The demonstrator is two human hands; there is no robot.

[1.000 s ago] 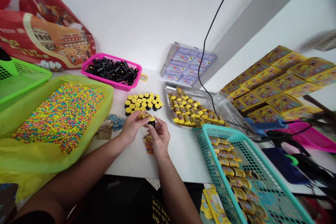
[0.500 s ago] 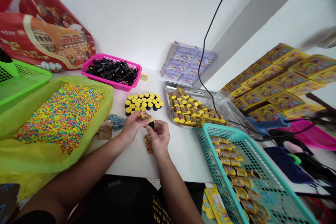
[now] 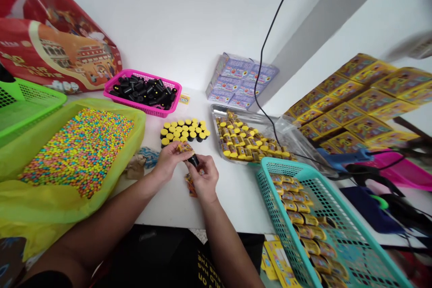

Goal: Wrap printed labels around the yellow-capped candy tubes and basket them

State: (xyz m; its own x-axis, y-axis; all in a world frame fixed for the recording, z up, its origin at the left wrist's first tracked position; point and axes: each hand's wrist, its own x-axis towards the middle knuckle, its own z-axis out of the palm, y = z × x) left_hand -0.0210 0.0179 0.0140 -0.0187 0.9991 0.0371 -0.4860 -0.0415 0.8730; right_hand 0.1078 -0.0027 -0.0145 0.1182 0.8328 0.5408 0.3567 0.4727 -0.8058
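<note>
We are holding one black container (image 3: pixel 193 160), its lower end sitting in our right hand's (image 3: pixel 205 175) clamped grip, while our left hand (image 3: pixel 168 161) is pinching one printed wrapper (image 3: pixel 185 147) at its upper end. Just beyond, roughly two dozen yellow-capped containers (image 3: pixel 185 131) are standing on the tabletop (image 3: pixel 232 195), with one pink basket (image 3: pixel 175 109) and one steel tray (image 3: pixel 219 147) lying on either side.

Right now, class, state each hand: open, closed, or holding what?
Left hand: closed, holding a printed yellow wrapper.
Right hand: closed, holding a black container.
</note>
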